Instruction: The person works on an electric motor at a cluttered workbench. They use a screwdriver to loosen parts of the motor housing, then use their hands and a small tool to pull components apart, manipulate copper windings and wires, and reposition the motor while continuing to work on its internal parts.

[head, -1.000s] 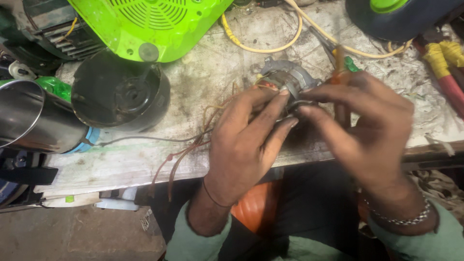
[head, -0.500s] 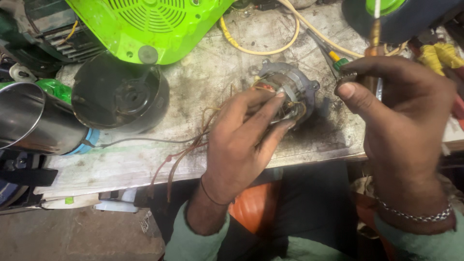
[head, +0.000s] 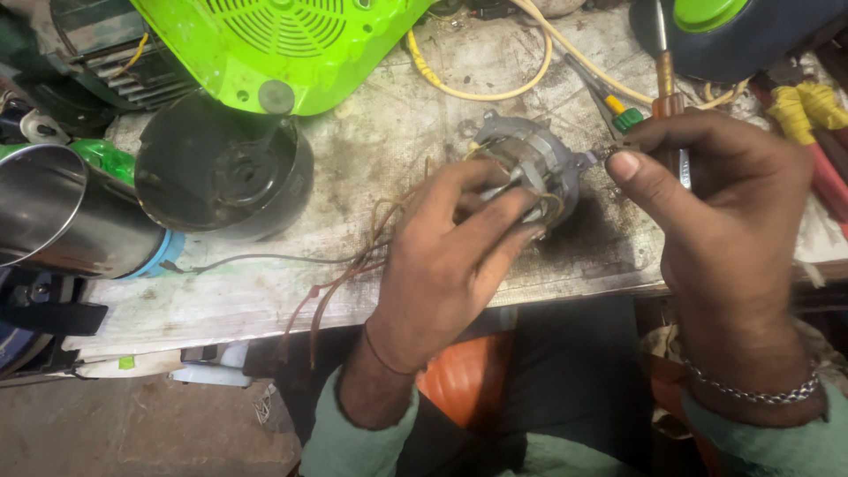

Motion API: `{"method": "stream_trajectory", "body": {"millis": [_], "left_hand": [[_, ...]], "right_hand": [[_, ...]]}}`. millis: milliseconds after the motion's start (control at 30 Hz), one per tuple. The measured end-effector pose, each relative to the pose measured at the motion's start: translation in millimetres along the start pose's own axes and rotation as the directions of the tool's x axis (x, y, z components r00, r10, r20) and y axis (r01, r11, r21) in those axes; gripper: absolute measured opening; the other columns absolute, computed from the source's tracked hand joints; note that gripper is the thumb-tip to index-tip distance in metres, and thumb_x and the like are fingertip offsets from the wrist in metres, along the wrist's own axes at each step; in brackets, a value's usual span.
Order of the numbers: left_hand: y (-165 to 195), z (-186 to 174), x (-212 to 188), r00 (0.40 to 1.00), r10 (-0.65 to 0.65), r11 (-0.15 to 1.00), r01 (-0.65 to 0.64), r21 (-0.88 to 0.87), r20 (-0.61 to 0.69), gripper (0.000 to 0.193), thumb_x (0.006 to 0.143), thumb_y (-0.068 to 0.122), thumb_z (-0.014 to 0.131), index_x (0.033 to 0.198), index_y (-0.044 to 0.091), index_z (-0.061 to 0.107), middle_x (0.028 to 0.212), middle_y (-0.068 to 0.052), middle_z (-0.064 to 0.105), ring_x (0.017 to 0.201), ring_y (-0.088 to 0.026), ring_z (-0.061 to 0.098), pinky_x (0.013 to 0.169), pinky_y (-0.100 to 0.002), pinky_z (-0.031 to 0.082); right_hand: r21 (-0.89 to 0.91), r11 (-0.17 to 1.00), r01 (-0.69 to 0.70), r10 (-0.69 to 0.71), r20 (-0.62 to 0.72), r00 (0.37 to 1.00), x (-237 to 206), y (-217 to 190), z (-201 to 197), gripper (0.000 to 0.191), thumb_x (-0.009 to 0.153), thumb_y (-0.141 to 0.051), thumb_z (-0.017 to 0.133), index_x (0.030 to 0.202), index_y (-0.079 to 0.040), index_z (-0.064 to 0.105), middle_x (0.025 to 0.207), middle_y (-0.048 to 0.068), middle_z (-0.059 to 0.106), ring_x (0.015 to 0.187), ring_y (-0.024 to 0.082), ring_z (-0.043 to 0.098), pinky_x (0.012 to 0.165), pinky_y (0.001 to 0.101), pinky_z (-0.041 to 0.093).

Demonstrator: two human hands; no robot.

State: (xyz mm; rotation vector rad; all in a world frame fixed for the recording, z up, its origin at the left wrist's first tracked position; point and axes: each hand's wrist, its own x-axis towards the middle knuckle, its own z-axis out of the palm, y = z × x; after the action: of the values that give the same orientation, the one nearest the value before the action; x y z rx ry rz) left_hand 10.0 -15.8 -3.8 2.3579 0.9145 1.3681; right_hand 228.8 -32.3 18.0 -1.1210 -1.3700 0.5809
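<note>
A small grey electric motor (head: 528,162) with copper windings lies on the dirty white workbench (head: 380,141). My left hand (head: 450,256) is clamped over its near side and holds it steady. Thin brown wires (head: 340,283) trail from the motor past my left wrist and hang over the bench edge. My right hand (head: 720,221) is just right of the motor, thumb and fingers pinched on a thin tool (head: 669,106) with an orange handle, whose metal shaft points away from me. What the fingertips touch at the motor's side is too small to tell.
A bright green fan-grille housing (head: 274,44) stands at the back. In front of it sits a round black cap (head: 221,172), with a shiny steel jar (head: 62,216) at the left. A yellow cable (head: 495,84) loops behind the motor. Red and yellow pliers handles (head: 808,124) lie at right.
My right hand has lifted off the motor and shifted right, now pinching the thin tool beside it. My left hand has stayed on the motor.
</note>
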Motion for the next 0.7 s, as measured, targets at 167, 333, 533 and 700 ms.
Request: {"method": "stream_trajectory", "body": {"millis": [167,333,533,700], "left_hand": [[-1.9,-2.0,0.3,0.999,-0.009,0.997,0.012,-0.073,0.037,0.035,0.094,0.011,0.083,0.125,0.006,0.066,0.129,-0.013,0.058,0.108,-0.022,0.071,0.092,-0.031,0.063],[-4.1,-1.3,0.4,0.999,0.029,0.999,-0.028,-0.029,0.034,0.036,0.094,0.011,0.083,0.125,0.005,0.065,0.13,-0.013,0.058,0.111,-0.023,0.069,0.094,-0.03,0.063],[-5.5,2.2,2.2,0.998,0.038,0.999,-0.037,-0.037,0.04,0.036,0.094,0.013,0.083,0.124,0.004,0.065,0.131,-0.015,0.057,0.117,-0.026,0.068,0.098,-0.031,0.064],[-8.4,-0.3,1.0,0.998,0.02,0.998,-0.017,-0.063,0.053,0.037,0.093,0.014,0.083,0.125,0.004,0.066,0.131,-0.015,0.057,0.114,-0.025,0.069,0.095,-0.032,0.065]], "right_hand": [[-0.044,0.999,-0.021,0.02,-0.001,1.0,0.3,-6.9,2.3,0.009,0.093,0.0,0.075,0.1,-0.001,0.07,0.093,0.008,0.072,0.082,0.011,0.069,0.081,0.0244,0.054],[-0.029,0.999,-0.025,0.025,0.01,1.0,0.5,-7.9,2.4,0.008,0.092,0.0,0.075,0.098,-0.002,0.07,0.091,0.008,0.072,0.085,0.011,0.07,0.079,0.0242,0.055],[0.086,0.991,-0.106,0.101,0.061,0.993,-2.9,0.0,-4.4,0.013,0.09,-0.003,0.075,0.102,-0.002,0.072,0.094,0.009,0.074,0.085,0.012,0.071,0.079,0.0238,0.056],[0.138,0.986,-0.095,0.069,0.18,0.981,-2.9,16.8,-12.8,0.012,0.096,0.001,0.077,0.107,0.003,0.073,0.093,0.014,0.075,0.086,0.014,0.072,0.076,0.0248,0.057]]}}
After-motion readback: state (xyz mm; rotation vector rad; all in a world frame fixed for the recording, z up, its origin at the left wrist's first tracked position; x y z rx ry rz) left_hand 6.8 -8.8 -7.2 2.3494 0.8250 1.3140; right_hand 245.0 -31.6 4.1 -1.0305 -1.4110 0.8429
